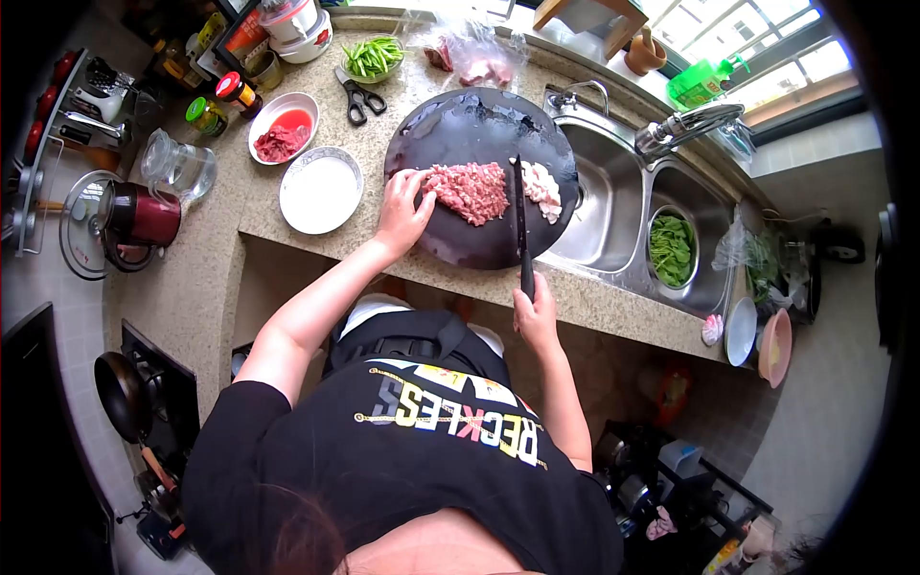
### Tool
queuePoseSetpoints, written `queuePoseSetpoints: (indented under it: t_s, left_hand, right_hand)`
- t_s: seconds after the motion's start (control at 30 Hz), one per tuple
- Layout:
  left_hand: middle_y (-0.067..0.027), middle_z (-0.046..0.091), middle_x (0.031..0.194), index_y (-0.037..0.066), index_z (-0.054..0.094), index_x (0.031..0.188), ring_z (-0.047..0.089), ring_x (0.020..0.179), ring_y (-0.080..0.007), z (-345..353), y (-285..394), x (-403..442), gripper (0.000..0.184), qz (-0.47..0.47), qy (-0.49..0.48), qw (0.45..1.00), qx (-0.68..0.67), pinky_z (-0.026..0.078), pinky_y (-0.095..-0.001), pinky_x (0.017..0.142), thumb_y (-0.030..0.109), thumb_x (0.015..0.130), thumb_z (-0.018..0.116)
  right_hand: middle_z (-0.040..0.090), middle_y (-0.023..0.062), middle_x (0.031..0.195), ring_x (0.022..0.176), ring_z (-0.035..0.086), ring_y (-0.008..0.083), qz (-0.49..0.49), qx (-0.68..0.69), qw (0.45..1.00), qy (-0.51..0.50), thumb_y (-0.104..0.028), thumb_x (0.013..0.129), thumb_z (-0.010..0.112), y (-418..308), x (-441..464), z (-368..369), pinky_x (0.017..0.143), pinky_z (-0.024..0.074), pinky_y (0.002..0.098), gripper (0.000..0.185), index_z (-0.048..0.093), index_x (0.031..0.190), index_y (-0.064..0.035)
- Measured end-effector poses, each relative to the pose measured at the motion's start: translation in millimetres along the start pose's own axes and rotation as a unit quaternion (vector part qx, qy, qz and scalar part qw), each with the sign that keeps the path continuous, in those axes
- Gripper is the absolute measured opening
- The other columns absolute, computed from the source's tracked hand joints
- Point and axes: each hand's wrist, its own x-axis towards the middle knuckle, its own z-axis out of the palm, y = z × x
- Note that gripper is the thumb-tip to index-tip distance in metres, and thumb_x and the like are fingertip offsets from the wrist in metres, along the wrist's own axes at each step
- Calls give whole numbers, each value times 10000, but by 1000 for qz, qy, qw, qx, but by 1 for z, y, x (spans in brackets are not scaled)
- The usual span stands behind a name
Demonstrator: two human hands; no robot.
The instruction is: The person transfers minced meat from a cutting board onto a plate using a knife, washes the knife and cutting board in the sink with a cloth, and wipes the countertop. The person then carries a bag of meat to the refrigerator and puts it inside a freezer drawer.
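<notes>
A round black cutting board (450,125) lies on the counter in front of me. Chopped meat (468,192) is heaped in its middle, and a smaller pile of pale, fatty pieces (542,190) sits to the right. Between the two piles stands the dark blade of a kitchen knife (521,216), edge toward the board. My right hand (537,311) is closed around its black handle at the board's near edge. With fingers extended and thumb apart, my left hand (405,209) rests at the left end of the chopped meat.
Left of the board are a white plate (321,190), a bowl of red meat (285,129), scissors (360,99) and a bowl of cut green vegetables (372,59). Plastic-bagged meat (484,67) lies behind. A double sink (604,211) holds leafy greens (671,249) on the right.
</notes>
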Motion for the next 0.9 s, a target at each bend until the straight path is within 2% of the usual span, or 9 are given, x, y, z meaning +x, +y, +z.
queuePoseSetpoints:
  t_s: [0.03, 0.33, 0.5, 0.57, 0.6, 0.63, 0.7, 0.73, 0.9]
  left_hand:
    - [-156, 475, 1086, 45, 510, 1141, 453, 1049, -324, 1, -3, 0, 366, 0, 1, 1000, -2, 363, -403, 924, 183, 809, 579]
    - [-220, 394, 1316, 9, 401, 1295, 382, 1231, -340, 18, -18, 6, 486, -33, -52, 996, -63, 309, -373, 1022, 215, 874, 527]
    - [-219, 413, 1308, -9, 403, 1288, 402, 1222, -336, 18, -5, 6, 509, -39, -68, 989, -125, 322, -365, 1019, 192, 845, 555]
    - [-215, 418, 1309, -19, 401, 1285, 398, 1227, -334, 19, -6, 5, 538, 2, -79, 993, -88, 318, -365, 1025, 181, 819, 580]
    - [-223, 408, 1313, -40, 375, 1291, 410, 1212, -343, 20, -7, 6, 572, 10, -86, 993, -77, 327, -356, 1025, 167, 798, 578]
    - [-223, 408, 1313, -40, 375, 1291, 410, 1212, -343, 20, -8, 6, 572, 11, -88, 993, -77, 327, -356, 1025, 167, 798, 578]
    - [-232, 414, 1305, -42, 370, 1296, 403, 1217, -343, 21, -9, 6, 577, -5, -90, 991, -96, 322, -354, 1027, 155, 793, 574]
    - [-232, 414, 1305, -42, 370, 1296, 403, 1217, -343, 22, -9, 6, 577, -5, -91, 991, -95, 322, -354, 1027, 155, 793, 574]
    - [-232, 460, 1263, -31, 420, 1268, 441, 1184, -344, 17, -7, 3, 523, -21, -68, 991, -110, 353, -360, 1000, 122, 788, 558]
  right_hand:
    - [430, -10, 563, 371, 396, 75, -6, 26, 1000, 1, -67, 861, 471, 2, 0, 2, 353, 341, 228, 262, 441, 1120, -44]
    - [432, -15, 570, 372, 408, 71, 71, 94, 992, -42, -60, 849, 479, -15, 5, 16, 349, 336, 228, 279, 449, 1126, -67]
    - [427, -12, 548, 355, 393, 75, 116, 167, 975, -90, -55, 842, 477, -25, 20, 21, 340, 320, 231, 309, 439, 1148, -81]
    - [424, -3, 557, 353, 367, 66, 89, 93, 986, -105, -59, 849, 457, -27, 21, 25, 326, 303, 223, 313, 427, 1158, -103]
    - [466, 43, 581, 412, 453, 114, 95, 48, 988, -114, -78, 830, 485, -34, 20, 24, 390, 374, 268, 336, 428, 1161, -89]
    - [466, 43, 581, 412, 453, 114, 96, 49, 988, -112, -78, 830, 485, -31, 20, 26, 390, 374, 268, 336, 428, 1161, -89]
    - [495, 117, 626, 537, 548, 193, -106, -171, 978, -58, -94, 794, 516, -29, 21, 35, 516, 447, 335, 389, 420, 1170, -74]
    - [554, 239, 723, 730, 598, 394, -49, -190, 978, -76, -123, 761, 537, -34, 19, 37, 681, 463, 420, 445, 411, 1184, -64]
    - [565, 247, 747, 726, 595, 403, -76, -231, 969, -48, -109, 768, 522, -41, 10, 39, 654, 462, 422, 411, 430, 1166, -62]
